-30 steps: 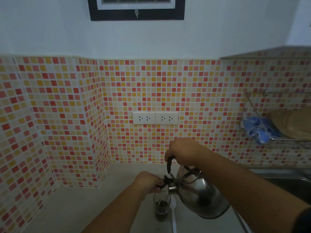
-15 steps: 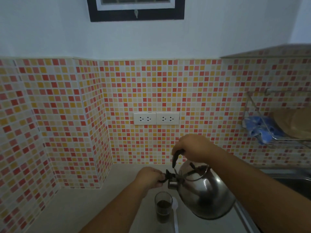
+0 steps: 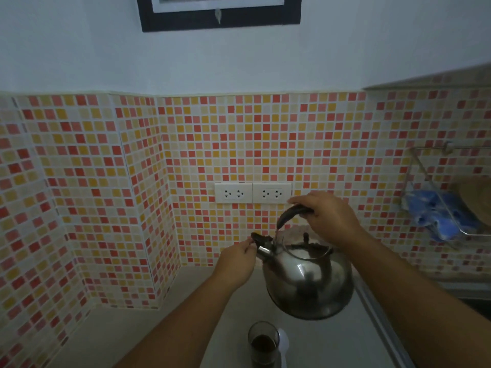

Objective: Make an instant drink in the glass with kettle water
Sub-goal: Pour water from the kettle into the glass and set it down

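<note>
A steel kettle (image 3: pixel 308 282) hangs in the air above the counter, nearly level. My right hand (image 3: pixel 329 216) grips its black top handle. My left hand (image 3: pixel 236 264) pinches the black spout cap (image 3: pixel 261 239) at the kettle's left. Below, at the bottom edge of the view, a clear glass (image 3: pixel 263 343) stands on the counter, partly filled with dark liquid. A white spoon (image 3: pixel 283 343) lies just right of the glass.
A pale counter (image 3: pixel 132 338) runs along a tiled wall with two white sockets (image 3: pixel 252 193). A sink edge (image 3: pixel 382 322) borders the counter on the right. A wire rack (image 3: pixel 449 208) with a blue cloth hangs on the right wall.
The kettle has tipped back from pouring and risen away from the glass. Both hands have lifted with it, the left still at the spout.
</note>
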`<state>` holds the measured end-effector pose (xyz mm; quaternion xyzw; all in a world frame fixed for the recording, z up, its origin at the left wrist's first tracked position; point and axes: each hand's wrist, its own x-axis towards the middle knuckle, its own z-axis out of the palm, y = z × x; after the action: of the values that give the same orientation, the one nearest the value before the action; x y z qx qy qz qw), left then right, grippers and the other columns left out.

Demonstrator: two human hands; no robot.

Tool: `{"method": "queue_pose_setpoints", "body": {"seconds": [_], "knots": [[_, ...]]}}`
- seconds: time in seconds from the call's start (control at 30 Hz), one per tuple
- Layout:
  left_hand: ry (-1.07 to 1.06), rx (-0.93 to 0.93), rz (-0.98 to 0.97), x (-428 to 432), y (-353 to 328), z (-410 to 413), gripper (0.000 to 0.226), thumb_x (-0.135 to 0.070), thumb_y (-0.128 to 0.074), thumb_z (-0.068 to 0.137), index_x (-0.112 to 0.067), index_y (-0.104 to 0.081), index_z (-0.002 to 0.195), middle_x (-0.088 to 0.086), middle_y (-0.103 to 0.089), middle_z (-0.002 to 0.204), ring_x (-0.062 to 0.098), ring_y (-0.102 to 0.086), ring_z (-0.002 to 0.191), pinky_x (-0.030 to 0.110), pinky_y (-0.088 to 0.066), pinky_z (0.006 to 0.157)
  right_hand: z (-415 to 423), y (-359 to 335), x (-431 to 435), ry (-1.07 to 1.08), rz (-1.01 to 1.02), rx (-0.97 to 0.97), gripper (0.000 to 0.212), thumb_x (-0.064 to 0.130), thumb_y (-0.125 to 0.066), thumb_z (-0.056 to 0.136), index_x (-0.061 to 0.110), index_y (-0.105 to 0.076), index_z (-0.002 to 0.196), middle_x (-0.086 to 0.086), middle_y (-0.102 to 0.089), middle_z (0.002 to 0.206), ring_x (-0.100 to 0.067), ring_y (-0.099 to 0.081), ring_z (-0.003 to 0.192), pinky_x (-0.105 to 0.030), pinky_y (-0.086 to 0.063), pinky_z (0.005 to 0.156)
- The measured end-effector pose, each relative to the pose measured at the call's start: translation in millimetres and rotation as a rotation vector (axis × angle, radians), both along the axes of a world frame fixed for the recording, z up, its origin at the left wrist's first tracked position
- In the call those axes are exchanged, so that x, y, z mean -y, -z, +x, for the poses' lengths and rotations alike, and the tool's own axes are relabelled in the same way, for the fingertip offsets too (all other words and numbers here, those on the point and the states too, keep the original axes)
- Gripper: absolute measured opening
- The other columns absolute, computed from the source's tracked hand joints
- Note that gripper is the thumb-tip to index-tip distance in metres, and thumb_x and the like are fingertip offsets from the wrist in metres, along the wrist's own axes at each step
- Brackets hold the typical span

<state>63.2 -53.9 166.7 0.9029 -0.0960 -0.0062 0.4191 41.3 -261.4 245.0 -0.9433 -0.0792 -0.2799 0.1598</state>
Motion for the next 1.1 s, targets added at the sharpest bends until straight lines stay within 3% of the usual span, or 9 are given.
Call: {"method": "queue_pose_setpoints", "body": {"seconds": [0.13, 0.23, 0.3, 0.5, 0.67, 0.8, 1.1], "knots": [[0.139, -0.054, -0.086, 0.5, 16.4, 23.3, 0.046, -0.044, -0.030, 0.100, -0.034, -0.035, 0.144, 0.003, -0.043, 0.151, 0.027, -0.039, 0.138, 0.030, -0.031, 0.101, 35.4, 35.2, -10.4, 0.049, 0.094, -0.010, 0.028, 0.015, -0.061, 0.086, 0.031, -0.063, 0.109, 0.006, -0.066, 0.105, -0.011, -0.054, 0.090, -0.026, -0.044, 0.078], [0.099, -0.140, -0.091, -0.4, 33.7, 41.8, 0.056, -0.048, -0.030, 0.099, -0.029, -0.023, 0.151, 0.003, -0.014, 0.163, 0.025, -0.012, 0.150, 0.041, -0.015, 0.122, 60.9, 63.3, -20.3, 0.075, 0.190, -0.046, 0.034, 0.006, -0.063, 0.081, 0.033, -0.065, 0.102, 0.007, -0.068, 0.099, -0.008, -0.054, 0.085, -0.025, -0.046, 0.079], [0.052, -0.198, -0.071, -2.6, 45.2, 52.5, 0.061, -0.050, -0.030, 0.099, -0.026, -0.016, 0.153, 0.004, 0.000, 0.165, 0.026, -0.002, 0.152, 0.045, -0.008, 0.125, 75.7, 81.4, -27.3, 0.086, 0.208, -0.066, 0.036, 0.003, -0.063, 0.078, 0.032, -0.067, 0.099, 0.007, -0.069, 0.095, -0.012, -0.059, 0.087, -0.027, -0.049, 0.082], [0.027, -0.245, -0.112, -11.5, 77.7, 78.1, 0.063, -0.045, -0.036, 0.099, -0.013, -0.020, 0.152, 0.008, -0.024, 0.160, 0.026, -0.023, 0.147, 0.045, -0.021, 0.122, 106.4, 126.8, -41.2, 0.088, 0.290, -0.138, 0.029, 0.008, -0.063, 0.080, 0.033, -0.066, 0.094, 0.010, -0.066, 0.090, -0.014, -0.058, 0.090, -0.037, -0.048, 0.093], [-0.030, -0.288, -0.130, -18.6, 98.9, 90.0, 0.067, -0.047, -0.038, 0.098, -0.014, -0.018, 0.153, 0.005, -0.018, 0.162, 0.026, -0.019, 0.149, 0.044, -0.017, 0.123, 122.9, 146.6, -50.2, 0.053, 0.284, -0.188, 0.035, 0.002, -0.059, 0.079, 0.027, -0.067, 0.101, 0.002, -0.068, 0.098, -0.018, -0.059, 0.091, -0.033, -0.052, 0.085], [-0.067, -0.308, -0.149, -25.4, 112.3, 98.8, 0.070, -0.049, -0.040, 0.096, -0.014, -0.018, 0.153, 0.005, -0.019, 0.162, 0.028, -0.021, 0.148, 0.045, -0.020, 0.122, 131.2, 156.0, -54.5, -0.003, 0.290, -0.211, 0.033, 0.003, -0.058, 0.079, 0.025, -0.068, 0.101, 0.001, -0.068, 0.098, -0.016, -0.058, 0.088, -0.022, -0.040, 0.079], [-0.087, -0.310, -0.146, -28.7, 122.7, 105.3, 0.070, -0.048, -0.042, 0.096, -0.016, -0.019, 0.153, 0.005, -0.019, 0.162, 0.030, -0.022, 0.147, 0.046, -0.021, 0.122, 138.0, 166.1, -56.6, -0.012, 0.342, -0.299, 0.033, 0.003, -0.056, 0.082, 0.026, -0.065, 0.104, 0.001, -0.065, 0.103, -0.019, -0.057, 0.096, -0.035, -0.050, 0.087]]}}
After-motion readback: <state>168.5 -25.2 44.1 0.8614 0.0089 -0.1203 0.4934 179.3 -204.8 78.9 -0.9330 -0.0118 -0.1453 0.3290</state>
